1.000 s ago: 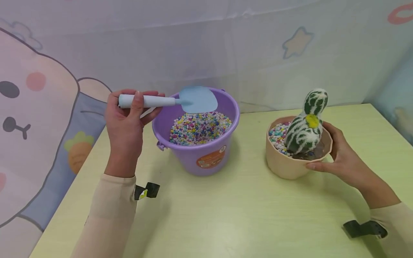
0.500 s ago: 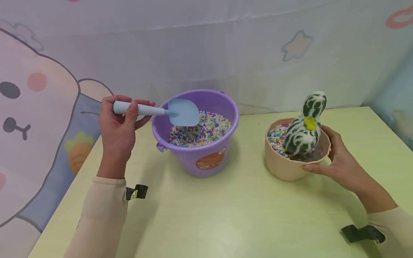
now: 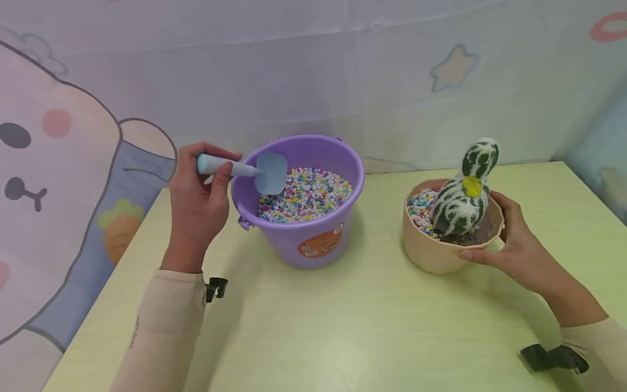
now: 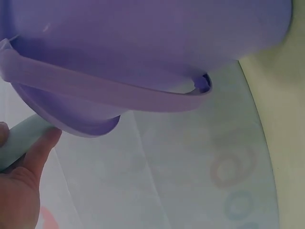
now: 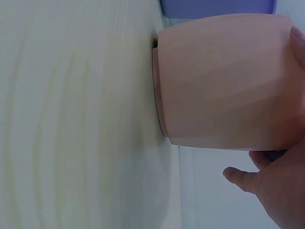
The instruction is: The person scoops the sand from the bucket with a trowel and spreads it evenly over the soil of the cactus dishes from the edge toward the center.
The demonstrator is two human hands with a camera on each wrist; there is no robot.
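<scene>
In the head view my left hand (image 3: 198,212) grips the handle of a light blue toy shovel (image 3: 271,174). Its blade slants down inside the near-left part of a purple bucket (image 3: 279,239), close over the multicoloured pebbles (image 3: 320,190). The left wrist view shows the bucket's side (image 4: 157,38) and the shovel handle (image 4: 24,138) in my fingers. My right hand (image 3: 521,256) holds the rim of a beige plant pot (image 3: 433,256), thumb outside. A green-and-white fuzzy cactus (image 3: 460,212) leans in it, with pebbles on its left and a brown surface on its right.
Both containers stand on a pale yellow-green table (image 3: 313,326), the bucket left of the pot. Behind them hangs a printed cloth backdrop (image 3: 294,81). The bucket's handle (image 4: 105,90) hangs down its side in the left wrist view.
The shovel blade has gone from over the bucket's back rim to lower inside it and tipped downward. My left hand shifted left, then back right. My right hand stays on the pot.
</scene>
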